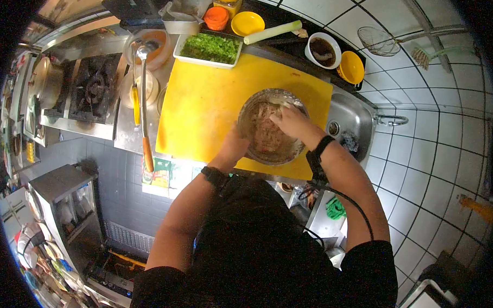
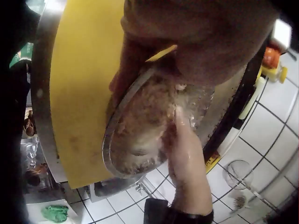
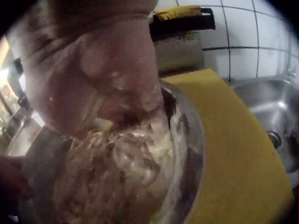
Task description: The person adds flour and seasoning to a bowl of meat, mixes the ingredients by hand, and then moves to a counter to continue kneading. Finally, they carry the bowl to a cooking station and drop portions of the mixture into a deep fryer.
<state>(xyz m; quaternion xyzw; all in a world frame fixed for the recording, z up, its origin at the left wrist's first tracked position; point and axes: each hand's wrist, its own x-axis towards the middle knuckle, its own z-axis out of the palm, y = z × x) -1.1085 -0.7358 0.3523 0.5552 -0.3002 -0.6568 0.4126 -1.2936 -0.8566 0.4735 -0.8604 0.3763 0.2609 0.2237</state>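
A metal bowl point(image 1: 297, 153) of pinkish minced meat point(image 1: 269, 134) stands on the right part of a yellow cutting board point(image 1: 196, 109). My left hand point(image 1: 235, 146) grips the bowl's near left rim; in the left wrist view this hand point(image 2: 187, 32) has its fingers over the rim. My right hand point(image 1: 291, 122) is inside the bowl at the meat. In the right wrist view the right hand point(image 3: 98, 70) has its fingers curled down into the meat point(image 3: 93, 172), beside some pale, wet pieces point(image 3: 161, 147); the fingertips are hidden.
Behind the board are a white tray of chopped greens point(image 1: 209, 48), yellow bowls point(image 1: 247, 23), a leek stalk point(image 1: 273, 32) and a white bowl of dark liquid point(image 1: 323, 50). A ladle point(image 1: 143, 90) lies left, near the stove point(image 1: 97, 86). The sink point(image 1: 352, 122) is to the right.
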